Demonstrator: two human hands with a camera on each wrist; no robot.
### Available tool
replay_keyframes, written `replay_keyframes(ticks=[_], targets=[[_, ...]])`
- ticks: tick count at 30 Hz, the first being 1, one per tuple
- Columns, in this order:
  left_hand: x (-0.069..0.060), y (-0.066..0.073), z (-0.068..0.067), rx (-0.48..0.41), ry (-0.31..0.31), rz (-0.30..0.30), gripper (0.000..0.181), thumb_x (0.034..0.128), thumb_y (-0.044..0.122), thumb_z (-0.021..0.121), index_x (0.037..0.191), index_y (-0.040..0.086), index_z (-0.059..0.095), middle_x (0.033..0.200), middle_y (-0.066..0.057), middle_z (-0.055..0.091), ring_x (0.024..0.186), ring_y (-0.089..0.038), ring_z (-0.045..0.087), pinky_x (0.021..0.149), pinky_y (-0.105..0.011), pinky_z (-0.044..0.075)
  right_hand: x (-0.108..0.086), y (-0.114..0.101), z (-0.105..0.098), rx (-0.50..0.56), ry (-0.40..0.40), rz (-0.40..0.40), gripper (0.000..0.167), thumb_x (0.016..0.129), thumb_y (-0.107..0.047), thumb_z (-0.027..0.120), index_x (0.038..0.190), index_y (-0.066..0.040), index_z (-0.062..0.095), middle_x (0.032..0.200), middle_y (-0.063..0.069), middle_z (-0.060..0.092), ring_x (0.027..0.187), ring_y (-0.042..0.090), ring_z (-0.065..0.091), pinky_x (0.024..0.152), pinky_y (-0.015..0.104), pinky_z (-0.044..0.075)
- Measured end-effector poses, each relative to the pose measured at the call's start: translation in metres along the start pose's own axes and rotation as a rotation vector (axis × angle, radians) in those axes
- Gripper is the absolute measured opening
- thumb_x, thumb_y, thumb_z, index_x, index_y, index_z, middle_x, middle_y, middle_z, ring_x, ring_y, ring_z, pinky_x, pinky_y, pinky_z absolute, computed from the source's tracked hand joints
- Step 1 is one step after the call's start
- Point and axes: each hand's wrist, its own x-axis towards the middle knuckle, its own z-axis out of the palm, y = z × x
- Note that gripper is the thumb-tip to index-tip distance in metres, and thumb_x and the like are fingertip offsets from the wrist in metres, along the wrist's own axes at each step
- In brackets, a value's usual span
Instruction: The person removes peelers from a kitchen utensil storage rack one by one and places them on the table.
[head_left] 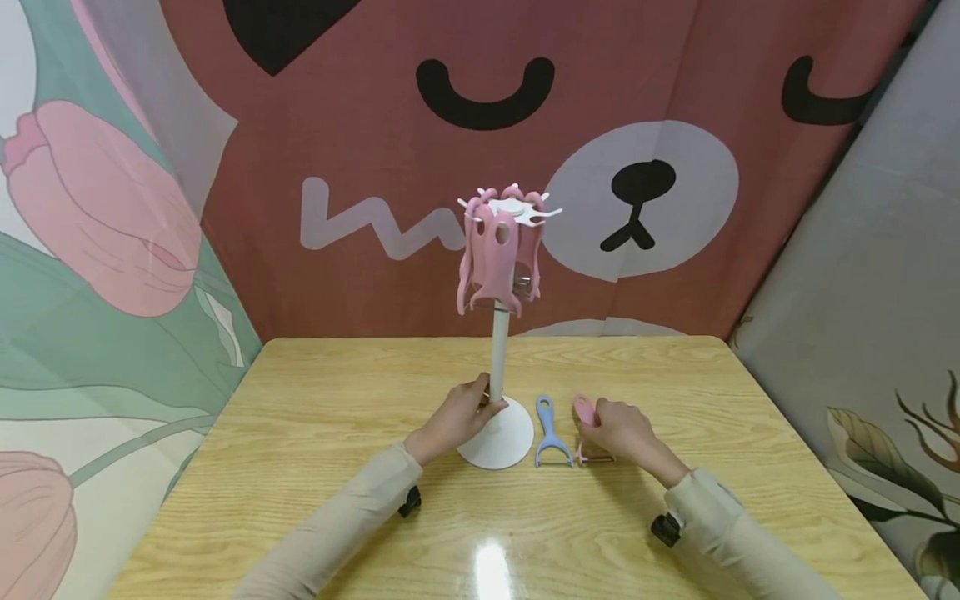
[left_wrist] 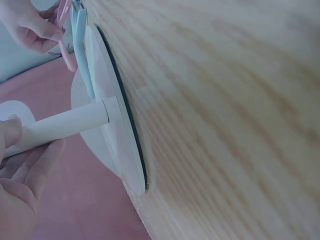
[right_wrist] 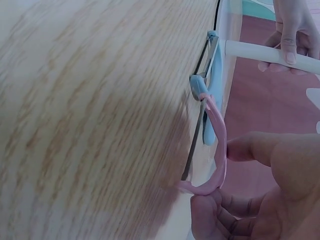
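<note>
My left hand (head_left: 456, 418) grips the lower pole (left_wrist: 60, 121) of a white upright stand, just above its round base (head_left: 504, 450). Several pink peelers (head_left: 498, 260) hang by their handle holes from the white hooks (head_left: 517, 208) at its top. To the right of the base, a blue Y-shaped peeler (head_left: 547, 423) lies with its blade end toward me. Beside it my right hand (head_left: 628, 430) pinches another pink peeler (right_wrist: 220, 142) between thumb and fingers. In the left wrist view its handle stands away from the tabletop; whether its blade end touches the table I cannot tell.
The wooden table (head_left: 337, 392) ends at a fabric backdrop (head_left: 360, 292) printed with a bear. Printed cloths (head_left: 112, 208) also hang at the sides. Some hooks at the right of the stand's top carry nothing.
</note>
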Motion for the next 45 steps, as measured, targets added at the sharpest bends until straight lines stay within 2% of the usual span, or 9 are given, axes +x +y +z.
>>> replay_keyframes(ticks=[8,15,24,29,36,45], targets=[[0.000,0.000,0.000,0.002,-0.007,-0.007,0.022,0.1012,0.017,0.059,0.112,-0.001,0.052,0.098,-0.013,0.066,0.089,-0.022,0.071,0.068,-0.023,0.056,0.001,0.001,0.002,-0.006,-0.018,0.031,0.025,0.088,-0.026,0.066,0.074,-0.010,0.052,0.062,0.004,0.051,0.049,0.017,0.048,0.045,0.029,0.035],[0.000,-0.001,0.000,-0.007,-0.005,0.011,0.022,0.1015,0.017,0.058,0.112,-0.001,0.052,0.098,-0.013,0.065,0.089,-0.022,0.071,0.069,-0.023,0.057,0.001,0.002,0.004,-0.001,-0.037,0.040,0.024,0.088,-0.025,0.067,0.077,-0.009,0.053,0.065,0.004,0.052,0.047,0.016,0.049,0.043,0.027,0.036],[0.000,-0.002,0.001,-0.006,-0.016,0.006,0.020,0.1018,0.017,0.058,0.111,0.000,0.051,0.098,-0.013,0.065,0.088,-0.022,0.071,0.067,-0.021,0.056,0.002,0.004,0.007,-0.005,-0.038,0.034,0.027,0.088,-0.027,0.069,0.077,-0.009,0.053,0.064,0.004,0.051,0.049,0.015,0.047,0.044,0.026,0.034],[0.000,-0.002,0.001,0.009,-0.003,0.023,0.019,0.1010,0.015,0.059,0.110,0.000,0.051,0.097,-0.013,0.065,0.087,-0.022,0.071,0.067,-0.022,0.056,0.004,0.004,0.009,-0.003,-0.050,0.039,0.027,0.087,-0.027,0.069,0.076,-0.009,0.053,0.062,0.004,0.051,0.045,0.013,0.044,0.041,0.024,0.032],[0.001,0.000,0.000,0.024,-0.010,0.001,0.020,0.1004,0.015,0.060,0.109,-0.001,0.051,0.098,-0.014,0.065,0.089,-0.024,0.071,0.070,-0.024,0.057,0.005,0.003,0.010,0.010,-0.060,0.066,0.029,0.087,-0.029,0.070,0.074,-0.009,0.053,0.057,0.005,0.052,0.040,0.012,0.042,0.040,0.023,0.030],[0.001,-0.002,0.001,0.035,-0.004,0.007,0.020,0.1002,0.015,0.060,0.109,-0.001,0.051,0.096,-0.014,0.065,0.087,-0.023,0.071,0.068,-0.023,0.057,0.003,0.003,0.009,0.026,-0.054,0.049,0.031,0.092,-0.029,0.068,0.072,-0.010,0.054,0.051,0.003,0.052,0.037,0.012,0.044,0.038,0.022,0.029]])
